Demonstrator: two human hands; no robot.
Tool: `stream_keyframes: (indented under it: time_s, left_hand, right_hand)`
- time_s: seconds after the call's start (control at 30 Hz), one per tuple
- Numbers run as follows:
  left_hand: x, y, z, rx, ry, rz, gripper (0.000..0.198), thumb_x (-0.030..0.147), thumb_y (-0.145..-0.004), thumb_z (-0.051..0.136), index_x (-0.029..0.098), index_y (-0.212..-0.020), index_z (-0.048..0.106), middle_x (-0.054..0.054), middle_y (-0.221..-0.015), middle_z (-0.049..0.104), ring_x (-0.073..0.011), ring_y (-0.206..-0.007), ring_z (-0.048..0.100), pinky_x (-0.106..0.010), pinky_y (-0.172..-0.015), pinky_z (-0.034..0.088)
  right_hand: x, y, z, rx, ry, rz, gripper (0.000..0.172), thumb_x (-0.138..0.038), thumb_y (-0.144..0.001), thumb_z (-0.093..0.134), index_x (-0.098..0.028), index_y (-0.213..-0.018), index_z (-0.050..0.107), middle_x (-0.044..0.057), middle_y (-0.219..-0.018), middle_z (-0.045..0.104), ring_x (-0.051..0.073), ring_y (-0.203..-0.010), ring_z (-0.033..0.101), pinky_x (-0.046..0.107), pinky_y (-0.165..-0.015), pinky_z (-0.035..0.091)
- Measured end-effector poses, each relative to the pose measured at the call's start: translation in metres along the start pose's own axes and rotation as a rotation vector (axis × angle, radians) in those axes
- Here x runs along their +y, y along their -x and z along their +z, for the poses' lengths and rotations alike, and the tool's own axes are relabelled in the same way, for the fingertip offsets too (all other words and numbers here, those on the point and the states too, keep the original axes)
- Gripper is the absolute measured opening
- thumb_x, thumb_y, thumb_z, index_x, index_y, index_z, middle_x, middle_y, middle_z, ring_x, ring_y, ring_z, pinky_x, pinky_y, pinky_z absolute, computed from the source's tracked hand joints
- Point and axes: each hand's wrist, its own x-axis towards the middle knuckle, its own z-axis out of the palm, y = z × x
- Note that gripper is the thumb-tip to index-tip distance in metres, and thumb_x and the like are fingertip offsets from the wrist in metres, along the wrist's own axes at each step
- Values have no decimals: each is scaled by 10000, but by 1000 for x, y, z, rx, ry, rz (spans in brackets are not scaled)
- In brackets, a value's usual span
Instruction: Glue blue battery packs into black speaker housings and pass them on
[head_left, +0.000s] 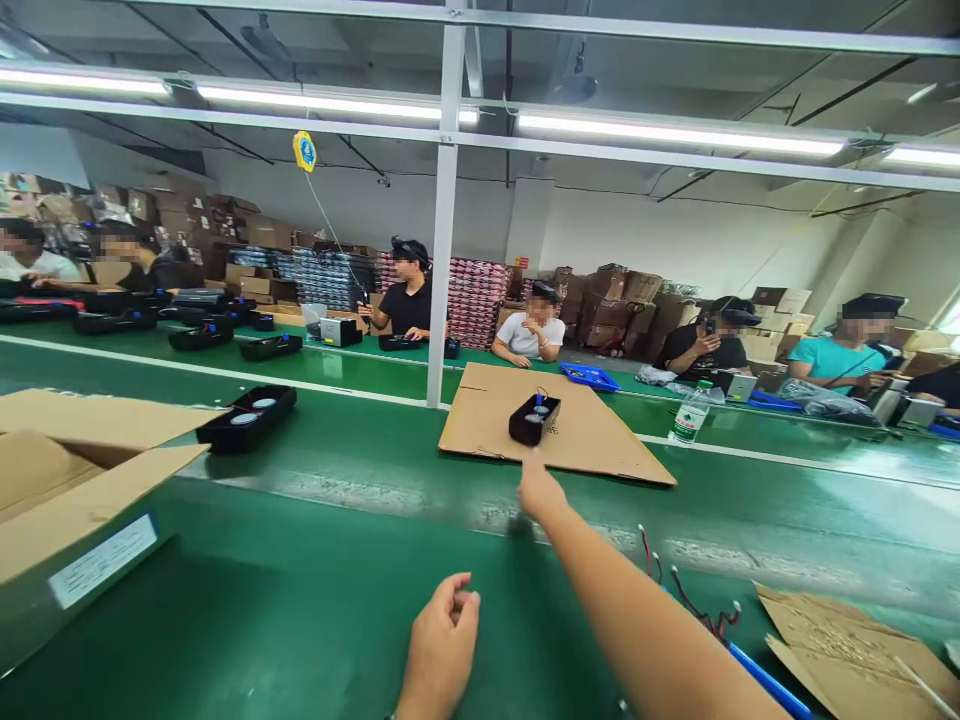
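Note:
My right hand (541, 490) is stretched forward over the green bench, a finger pointing at the near end of a black oblong speaker housing (527, 430). Two pale round discs and a blue piece show inside that housing, which lies on a flat cardboard sheet (487, 400). Whether the fingertip touches it I cannot tell; the other fingers are mostly hidden. Lower down, my left hand (442, 640) hovers above the green surface with loosely curled fingers, thumb and forefinger slightly apart, holding nothing visible. Another black housing (249, 418) with two round discs lies to the left.
An open cardboard box (97, 500) stands at left. Wires with white plugs (705, 610), a blue rod (769, 682) and torn cardboard (855, 645) lie at right. A water bottle (688, 415), a blue tray (590, 377) and a white post (442, 250) stand farther back; several co-workers sit opposite.

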Motion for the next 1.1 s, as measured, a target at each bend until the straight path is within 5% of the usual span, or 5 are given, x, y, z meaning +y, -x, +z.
stream_keyframes:
  time_s: [0.23, 0.53, 0.7, 0.83, 1.1]
  left_hand:
    - [0, -3, -1, 172, 28, 51, 363, 392, -770, 398, 125, -999, 488, -69, -837, 590, -167, -752, 550, -297, -751, 410]
    - [26, -2, -12, 106, 372, -198, 479, 264, -814, 419, 89, -1249, 320, -101, -937, 561, -102, -633, 519, -188, -482, 363]
    - [30, -56, -91, 251, -265, 55, 578, 252, -803, 462, 80, -1338, 327, -141, -1177, 520, -134, -819, 569, -234, -767, 454]
    - [10, -111, -178, 426, -548, 78, 674, 196, -761, 498, 17, -1380, 301, -209, -1349, 362, -288, -1238, 362, -362, -1060, 250]
    - [-6, -186, -287, 731, -851, -142, 570, 181, -796, 387, 37, -1345, 336, -208, -1279, 374, -363, -1161, 386, -448, -973, 320]
  right_hand:
    - [-55, 80, 75, -182, -18, -198, 503, -222, -892, 342, -128, -1385, 373, 73, -1431, 266, 233, -1350, 239, 377, -1146, 195]
    - [-57, 104, 62, -107, -162, -381, 431, -172, -862, 367, -187, -1260, 532, 12, -1399, 338, 170, -1317, 300, 323, -1127, 240]
    - [-52, 105, 76, -31, -204, -444, 396, -212, -880, 353, -235, -1215, 563, -9, -1341, 418, 165, -1252, 377, 350, -1099, 273]
    - [-51, 103, 87, -51, -218, -404, 389, -243, -891, 331, -251, -1200, 567, -27, -1341, 412, 172, -1257, 364, 369, -1092, 268]
    - [-62, 96, 66, -209, -236, -318, 370, -236, -845, 370, -316, -1152, 560, -85, -1331, 417, 169, -1263, 361, 403, -1089, 238]
